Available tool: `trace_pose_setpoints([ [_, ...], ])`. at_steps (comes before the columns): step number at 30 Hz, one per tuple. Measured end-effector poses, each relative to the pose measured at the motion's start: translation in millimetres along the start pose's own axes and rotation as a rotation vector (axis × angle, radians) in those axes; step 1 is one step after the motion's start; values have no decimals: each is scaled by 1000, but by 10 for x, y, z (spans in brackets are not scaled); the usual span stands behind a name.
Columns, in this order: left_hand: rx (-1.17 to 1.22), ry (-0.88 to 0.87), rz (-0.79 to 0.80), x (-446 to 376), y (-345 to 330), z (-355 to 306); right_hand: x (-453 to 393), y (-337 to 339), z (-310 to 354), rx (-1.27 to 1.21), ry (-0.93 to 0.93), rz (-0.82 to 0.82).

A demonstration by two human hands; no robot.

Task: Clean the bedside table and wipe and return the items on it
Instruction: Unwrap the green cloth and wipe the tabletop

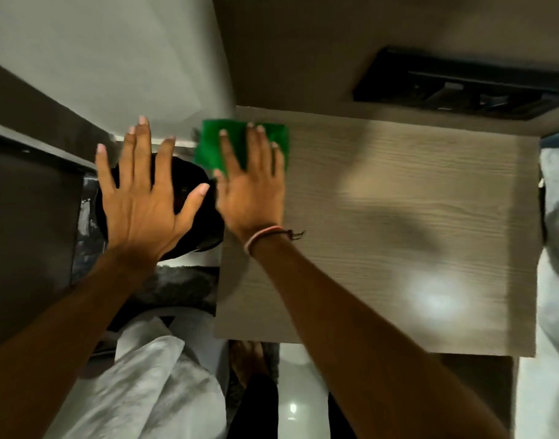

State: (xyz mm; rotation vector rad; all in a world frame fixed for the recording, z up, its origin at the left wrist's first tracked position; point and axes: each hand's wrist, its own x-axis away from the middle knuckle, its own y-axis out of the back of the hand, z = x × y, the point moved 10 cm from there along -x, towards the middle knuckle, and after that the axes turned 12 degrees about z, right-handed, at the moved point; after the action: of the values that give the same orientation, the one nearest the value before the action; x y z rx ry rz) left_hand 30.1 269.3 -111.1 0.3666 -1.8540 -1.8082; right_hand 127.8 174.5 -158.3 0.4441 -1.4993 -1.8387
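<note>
The bedside table (398,223) has a pale wood-grain top with nothing else on it in view. A green cloth (214,144) lies flat at the top's far left corner, partly over the edge. My right hand (251,188) presses flat on the cloth, fingers spread, a thread band at the wrist. My left hand (142,198) hovers to the left of the table, fingers wide apart and holding nothing, above a round black object (205,223) down on the floor.
A black panel (462,87) is set in the wall behind the table. White bedding (557,217) borders the table's right edge. A white crumpled cloth (151,375) and a dark rug (176,286) lie on the floor at left, beside dark furniture (27,217).
</note>
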Motion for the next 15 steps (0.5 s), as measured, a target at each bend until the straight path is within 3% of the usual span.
trace_pose_setpoints([
  [3, -1, -29, -5, 70, 32, 79, 181, -167, 140, 60, 84, 58],
  [6, 4, -46, 2, 102, 52, 47, 453, -68, -404, 30, 28, 6],
  [9, 22, -62, 25, 99, 40, -127, 880, 155, -1483, 41, -201, -99],
  [12, 20, -99, 15, 89, 46, -367, 1413, 454, -2725, 20, -549, -146],
  [15, 23, -125, 13, 89, 31, -557, 1638, 577, -3323, -81, -748, -123],
])
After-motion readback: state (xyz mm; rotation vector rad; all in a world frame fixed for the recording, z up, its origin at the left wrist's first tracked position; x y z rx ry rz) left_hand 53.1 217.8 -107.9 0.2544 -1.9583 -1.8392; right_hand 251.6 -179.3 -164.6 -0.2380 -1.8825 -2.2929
